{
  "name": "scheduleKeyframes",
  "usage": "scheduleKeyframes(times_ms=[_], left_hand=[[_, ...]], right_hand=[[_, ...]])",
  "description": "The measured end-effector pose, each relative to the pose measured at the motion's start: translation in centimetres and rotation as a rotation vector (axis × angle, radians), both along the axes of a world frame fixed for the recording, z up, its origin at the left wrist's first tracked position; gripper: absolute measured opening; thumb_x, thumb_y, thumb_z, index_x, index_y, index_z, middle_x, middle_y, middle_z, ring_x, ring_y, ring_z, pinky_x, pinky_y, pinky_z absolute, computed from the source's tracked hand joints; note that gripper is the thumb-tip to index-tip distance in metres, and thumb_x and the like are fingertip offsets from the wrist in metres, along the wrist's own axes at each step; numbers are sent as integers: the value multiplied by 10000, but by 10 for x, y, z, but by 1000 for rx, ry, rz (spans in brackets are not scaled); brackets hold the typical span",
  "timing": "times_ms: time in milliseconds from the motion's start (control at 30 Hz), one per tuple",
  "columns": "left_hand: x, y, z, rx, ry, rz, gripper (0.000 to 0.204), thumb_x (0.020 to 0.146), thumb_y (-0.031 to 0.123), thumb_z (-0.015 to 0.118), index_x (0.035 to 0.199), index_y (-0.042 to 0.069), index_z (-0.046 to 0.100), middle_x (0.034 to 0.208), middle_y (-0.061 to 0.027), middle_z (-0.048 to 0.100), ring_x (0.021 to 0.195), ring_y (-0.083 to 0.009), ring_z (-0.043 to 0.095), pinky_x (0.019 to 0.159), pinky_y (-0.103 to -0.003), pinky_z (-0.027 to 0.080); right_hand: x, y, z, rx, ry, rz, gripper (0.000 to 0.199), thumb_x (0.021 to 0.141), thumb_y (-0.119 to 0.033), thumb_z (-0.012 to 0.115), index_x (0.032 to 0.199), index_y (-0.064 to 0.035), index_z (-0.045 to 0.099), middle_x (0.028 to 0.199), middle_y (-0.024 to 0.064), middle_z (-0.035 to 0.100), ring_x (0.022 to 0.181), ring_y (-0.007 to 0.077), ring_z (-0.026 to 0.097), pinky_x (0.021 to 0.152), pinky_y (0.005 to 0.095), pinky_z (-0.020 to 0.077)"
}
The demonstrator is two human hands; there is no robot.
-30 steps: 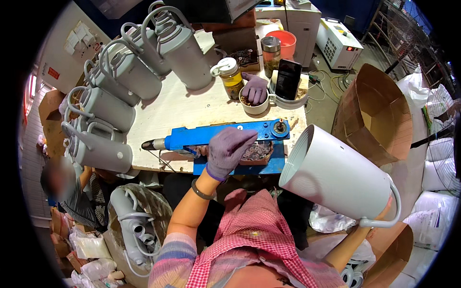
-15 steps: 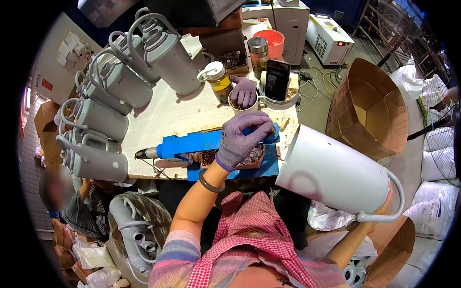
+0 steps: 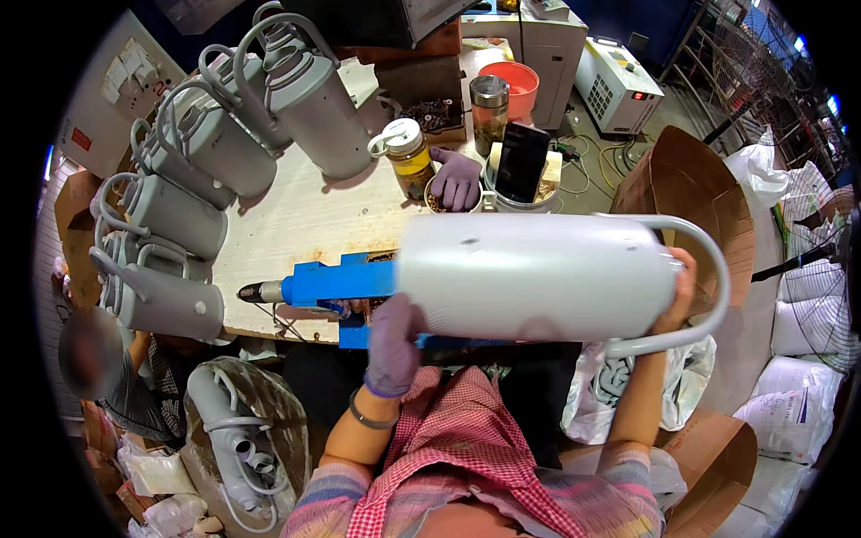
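Observation:
A light grey jug body [image 3: 538,278] with a big looped handle lies sideways across the front of the bench. My right hand [image 3: 679,291], bare, grips its handle end, with the fingers partly behind it. At the opposite end my left hand [image 3: 392,345], in a purple glove, grips the lower edge; motion smears it and some fingers are hidden. Behind the jug body is a blue fixture [image 3: 341,285], partly covered, with a dark-tipped driver [image 3: 260,291] jutting out to the left. A loose purple glove [image 3: 456,182] rests on a cup of small brown parts [image 3: 435,203].
Several grey jugs [image 3: 314,108] line the bench's left side. A yellow-banded jar [image 3: 410,166], a glass flask [image 3: 489,112], a red bucket [image 3: 520,85] and a phone [image 3: 522,161] stand at the back. Cardboard boxes [image 3: 695,184] flank the right; another person [image 3: 134,386] is at the left.
The jug body has swung up and left, from tilted to nearly level, in front of the fixture. My left hand has come off the fixture, down and left, to the jug body's edge.

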State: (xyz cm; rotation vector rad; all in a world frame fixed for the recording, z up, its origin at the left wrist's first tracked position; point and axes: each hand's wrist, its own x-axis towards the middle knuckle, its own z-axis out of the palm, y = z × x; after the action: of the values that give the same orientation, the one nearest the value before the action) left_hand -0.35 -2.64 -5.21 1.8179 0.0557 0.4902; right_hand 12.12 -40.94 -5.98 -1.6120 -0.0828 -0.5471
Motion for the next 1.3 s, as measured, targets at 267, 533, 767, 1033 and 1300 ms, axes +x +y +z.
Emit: scheduleKeyframes(times_ms=[267,533,767,1033,1300], left_hand=[[-23,55,2,-206,48,459,487,954,416,617,916,-69,654,823,-70,669,750,-113,595,671,-278,472],[-22,67,-8,-245,79,393,505,945,437,619,940,-66,652,852,-82,678,777,-130,610,709,-298,486],[-39,91,-53,-175,75,544,499,980,352,612,1205,-82,516,1126,-146,647,976,-218,629,852,-346,515],[-23,83,-26,-70,84,413,609,1026,470,456,1227,-94,563,1118,-185,663,961,-251,654,817,-385,535],[-21,74,-13,225,146,377,491,1070,320,338,1266,-82,540,1121,-189,666,954,-238,650,840,-370,521]], right_hand=[[19,124,-30,82,-155,359,423,881,-377,509,1071,1,525,1080,153,531,1018,242,505,962,376,381],[22,129,-46,95,-173,356,422,886,-382,518,1067,-1,516,1054,150,522,977,234,496,929,383,390],[16,94,-52,-68,-50,546,550,901,-344,579,1327,-5,497,1280,171,531,1192,267,511,1036,392,374],[-112,-222,-331,-818,1173,-61,253,864,-207,613,743,3,683,630,122,655,537,192,630,542,325,517],[-196,-136,-504,-1094,1409,-337,271,832,-271,631,998,-69,700,1022,242,620,824,408,674,730,498,536]])
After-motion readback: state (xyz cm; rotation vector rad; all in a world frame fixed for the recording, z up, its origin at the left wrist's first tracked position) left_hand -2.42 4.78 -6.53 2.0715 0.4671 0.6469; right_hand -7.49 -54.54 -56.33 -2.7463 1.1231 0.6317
